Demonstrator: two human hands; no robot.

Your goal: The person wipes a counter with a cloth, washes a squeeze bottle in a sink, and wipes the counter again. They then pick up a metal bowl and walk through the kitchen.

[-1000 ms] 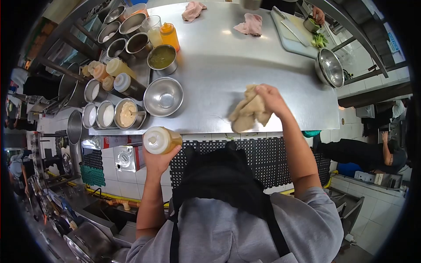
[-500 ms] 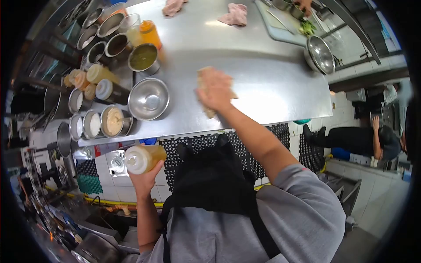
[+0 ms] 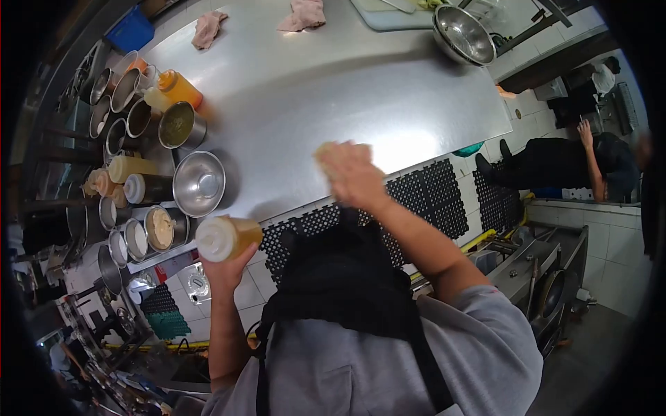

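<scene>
My left hand (image 3: 229, 272) is wrapped round a squeeze bottle (image 3: 239, 234) of yellow-amber liquid with a whitish cap, held off the near edge of the steel counter (image 3: 277, 118). My right hand (image 3: 354, 177) presses on a tan cloth (image 3: 323, 154) near the counter's front edge; the hand is slightly blurred and covers most of the cloth. An empty steel bowl (image 3: 199, 184) sits on the counter beyond the bottle. Beside it stands a steel pot of green sauce (image 3: 182, 125).
Orange bottle (image 3: 182, 89), several sauce containers and squeeze bottles at left. Two pink cloths (image 3: 208, 29) (image 3: 303, 15) and a cutting board (image 3: 388, 19) lie at the far side. Stacked bowls (image 3: 466, 36) stand at far right. A person (image 3: 565, 163) is on the right.
The whole view has turned and shifted. My right hand and the cloth are closer to the counter's front edge. My left hand still holds the bottle.
</scene>
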